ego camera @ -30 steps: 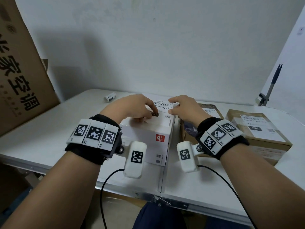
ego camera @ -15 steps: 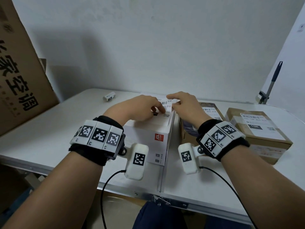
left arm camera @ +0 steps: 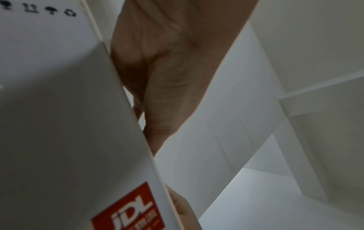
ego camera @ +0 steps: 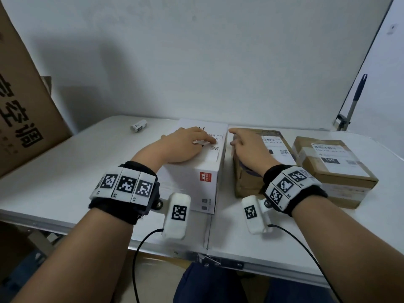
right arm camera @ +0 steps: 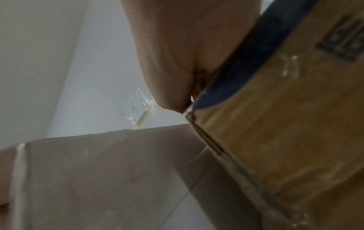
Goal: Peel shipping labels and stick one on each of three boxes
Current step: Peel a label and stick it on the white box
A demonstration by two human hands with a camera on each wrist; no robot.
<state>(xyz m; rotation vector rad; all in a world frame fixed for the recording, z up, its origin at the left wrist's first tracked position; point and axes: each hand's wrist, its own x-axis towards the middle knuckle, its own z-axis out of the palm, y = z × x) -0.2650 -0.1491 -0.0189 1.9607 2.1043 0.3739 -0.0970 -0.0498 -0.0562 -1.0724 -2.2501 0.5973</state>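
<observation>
A white box [ego camera: 192, 178] with a red logo stands mid-table, a shipping label [ego camera: 215, 145] lying flat on its top. My left hand [ego camera: 185, 145] lies on that top, its straight fingers pressing the label. The left wrist view shows the palm [left arm camera: 167, 62] against the white box [left arm camera: 59, 124]. My right hand [ego camera: 247, 147] rests with loose fingers on the middle brown box [ego camera: 244, 184], which carries a label [ego camera: 277, 147]. In the right wrist view the hand [right arm camera: 187, 46] lies on the brown box [right arm camera: 285, 124]. A third brown box [ego camera: 341, 180] at the right bears its own label [ego camera: 330, 158].
A small white cylinder [ego camera: 139, 125] lies at the back left of the white table [ego camera: 65, 171]. A large printed carton [ego camera: 24, 106] leans at the left. A blue-handled pole [ego camera: 356, 99] stands against the wall at the right. Cables hang from both wrists over the front edge.
Both hands pinched the label above the white box before. It now lies flat under my left fingers, and my right hand has let go and moved right onto the middle brown box.
</observation>
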